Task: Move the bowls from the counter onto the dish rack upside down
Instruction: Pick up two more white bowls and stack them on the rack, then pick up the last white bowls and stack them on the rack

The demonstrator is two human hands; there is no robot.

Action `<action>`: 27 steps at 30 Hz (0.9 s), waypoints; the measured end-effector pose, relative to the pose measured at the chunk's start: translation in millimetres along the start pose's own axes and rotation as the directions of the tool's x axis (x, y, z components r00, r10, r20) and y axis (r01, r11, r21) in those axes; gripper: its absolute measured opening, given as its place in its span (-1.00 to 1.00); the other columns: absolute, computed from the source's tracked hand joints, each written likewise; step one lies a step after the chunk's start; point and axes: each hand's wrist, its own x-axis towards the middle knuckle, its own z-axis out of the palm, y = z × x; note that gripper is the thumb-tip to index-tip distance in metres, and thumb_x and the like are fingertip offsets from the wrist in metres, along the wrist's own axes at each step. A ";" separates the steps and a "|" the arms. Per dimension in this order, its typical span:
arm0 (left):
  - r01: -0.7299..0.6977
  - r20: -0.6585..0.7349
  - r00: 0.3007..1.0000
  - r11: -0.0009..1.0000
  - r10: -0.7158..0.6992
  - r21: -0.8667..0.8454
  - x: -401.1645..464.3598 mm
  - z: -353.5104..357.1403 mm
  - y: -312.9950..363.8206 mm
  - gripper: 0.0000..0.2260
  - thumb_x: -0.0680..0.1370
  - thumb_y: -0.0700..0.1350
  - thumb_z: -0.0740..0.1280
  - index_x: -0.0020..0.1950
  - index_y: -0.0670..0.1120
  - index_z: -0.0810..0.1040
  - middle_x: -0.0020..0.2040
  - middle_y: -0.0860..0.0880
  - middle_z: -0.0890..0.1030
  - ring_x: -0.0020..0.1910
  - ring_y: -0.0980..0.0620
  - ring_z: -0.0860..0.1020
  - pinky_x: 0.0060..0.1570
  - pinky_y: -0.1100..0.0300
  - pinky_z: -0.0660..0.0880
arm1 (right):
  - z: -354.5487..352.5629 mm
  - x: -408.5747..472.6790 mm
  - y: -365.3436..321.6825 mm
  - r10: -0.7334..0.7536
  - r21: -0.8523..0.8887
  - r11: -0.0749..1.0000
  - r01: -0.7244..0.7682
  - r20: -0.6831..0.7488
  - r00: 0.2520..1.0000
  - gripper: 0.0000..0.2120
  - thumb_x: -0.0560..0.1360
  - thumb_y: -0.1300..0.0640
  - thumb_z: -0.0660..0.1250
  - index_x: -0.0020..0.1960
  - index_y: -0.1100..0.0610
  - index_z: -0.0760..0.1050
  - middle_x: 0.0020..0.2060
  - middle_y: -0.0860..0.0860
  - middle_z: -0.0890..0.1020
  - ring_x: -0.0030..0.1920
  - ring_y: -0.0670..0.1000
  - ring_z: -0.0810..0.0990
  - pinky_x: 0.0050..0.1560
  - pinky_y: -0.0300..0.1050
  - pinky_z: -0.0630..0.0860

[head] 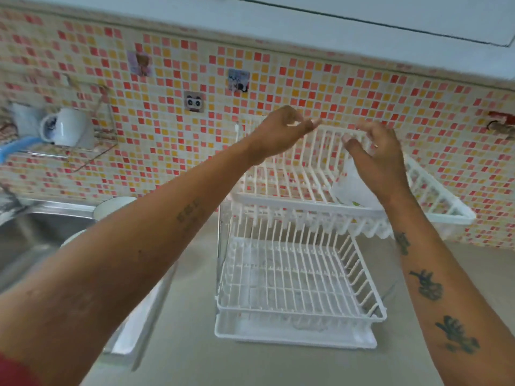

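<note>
A white two-tier dish rack (295, 277) stands on the counter against the tiled wall. In its upper tier (278, 197) rests a pale white bowl (349, 188), blurred, leaning on the wires. My right hand (379, 157) hovers just above that bowl with curled, spread fingers and holds nothing. My left hand (281, 129) is raised over the upper tier's back rim, fingers loose and empty. A white bowl (111, 208) sits on the counter by the sink. A second white bowl (72, 238) is mostly hidden behind my left forearm.
A steel sink (33, 235) lies at the left. A wall shelf holds a white mug (68, 128) lying on its side. The rack's lower tier holds nothing and sits over a white drip tray (292, 334). Grey counter (189, 344) stretches in front.
</note>
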 end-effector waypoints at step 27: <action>0.673 -0.057 0.259 0.223 -0.964 -0.706 -229.1 -186.4 -348.6 -0.48 0.56 0.19 0.27 0.32 -0.18 0.41 0.14 -0.17 0.50 0.07 -0.15 0.55 0.05 -0.02 0.52 | 426.2 -140.5 -47.2 0.530 -0.095 0.747 -0.658 0.683 0.503 -0.61 0.36 -0.04 0.35 0.10 0.16 0.50 0.00 0.11 0.55 0.08 0.09 0.52 -0.05 -0.06 0.43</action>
